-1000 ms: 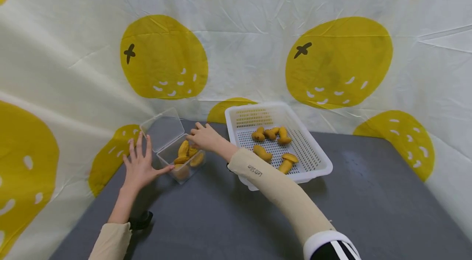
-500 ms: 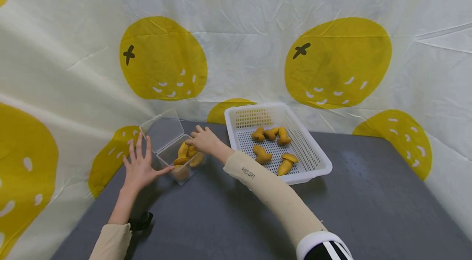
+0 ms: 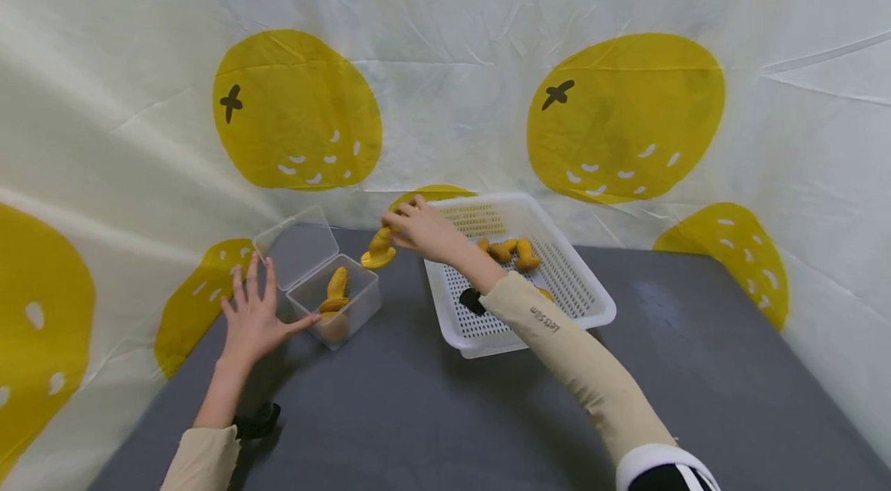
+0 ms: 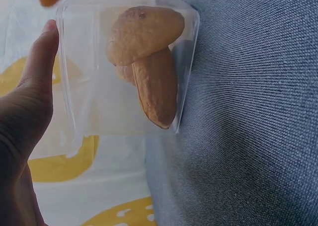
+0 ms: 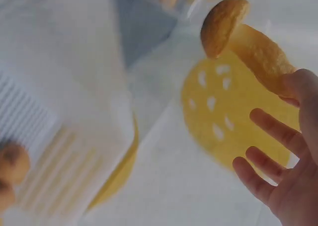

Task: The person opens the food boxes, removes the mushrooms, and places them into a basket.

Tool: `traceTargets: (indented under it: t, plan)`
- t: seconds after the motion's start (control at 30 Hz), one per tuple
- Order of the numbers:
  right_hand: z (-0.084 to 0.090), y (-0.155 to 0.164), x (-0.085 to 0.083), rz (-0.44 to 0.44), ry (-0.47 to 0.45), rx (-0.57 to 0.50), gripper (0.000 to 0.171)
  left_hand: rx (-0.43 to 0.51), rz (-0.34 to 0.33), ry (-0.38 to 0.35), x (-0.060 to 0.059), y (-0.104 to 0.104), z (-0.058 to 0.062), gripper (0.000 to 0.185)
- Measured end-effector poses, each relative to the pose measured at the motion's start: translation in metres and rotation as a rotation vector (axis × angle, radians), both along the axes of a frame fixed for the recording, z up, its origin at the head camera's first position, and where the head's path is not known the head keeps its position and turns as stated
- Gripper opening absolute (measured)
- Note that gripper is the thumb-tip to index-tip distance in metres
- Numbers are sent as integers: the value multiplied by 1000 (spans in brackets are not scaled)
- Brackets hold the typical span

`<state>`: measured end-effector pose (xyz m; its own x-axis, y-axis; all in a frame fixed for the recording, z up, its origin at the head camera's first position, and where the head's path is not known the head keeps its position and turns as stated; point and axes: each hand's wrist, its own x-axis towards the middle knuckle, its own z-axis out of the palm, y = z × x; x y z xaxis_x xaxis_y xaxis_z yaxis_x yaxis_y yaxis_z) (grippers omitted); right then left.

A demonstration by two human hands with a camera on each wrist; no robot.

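My right hand [image 3: 435,234] pinches a yellow-brown mushroom [image 3: 379,247] by its stem end, cap hanging down, in the air between the clear plastic box and the white basket. In the right wrist view, thumb and forefinger hold the mushroom stem [image 5: 263,57] while the other fingers spread. My left hand [image 3: 254,325] is spread beside the clear box [image 3: 362,309], its thumb at the near rim. Mushrooms [image 3: 336,291] lie inside the box, one of them seen through its wall as a mushroom [image 4: 156,89] in the left wrist view. The hinged lid [image 3: 295,247] stands open.
A white perforated basket [image 3: 604,311] with several mushrooms [image 3: 527,255] is to the right, partly covered by my right forearm. A white curtain with yellow fruit prints [image 3: 626,116] hangs behind the dark grey table [image 3: 418,414].
My right hand has lifted a mushroom out of the box and moved right and up toward the basket. The left hand stays beside the box.
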<state>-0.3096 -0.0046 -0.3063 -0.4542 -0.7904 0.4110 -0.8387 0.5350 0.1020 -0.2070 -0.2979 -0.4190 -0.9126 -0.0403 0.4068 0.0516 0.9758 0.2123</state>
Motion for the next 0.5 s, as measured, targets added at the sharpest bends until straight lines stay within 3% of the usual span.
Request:
traceTargets:
  t: [0.13, 0.27, 0.37, 0.5]
  plan:
    - [7, 41, -6, -74, -18, -70, 16, -2, -6, 9, 0, -1, 1, 126]
    - [9, 81, -13, -158, 20, -109, 14, -3, -6, 1, 0, -1, 1, 126]
    - [7, 107, -19, -208, 43, -81, 14, 2, -2, -5, 0, -1, 0, 126]
    - [1, 134, -26, -264, -26, -9, 14, 8, -1, -10, -1, -1, 0, 126]
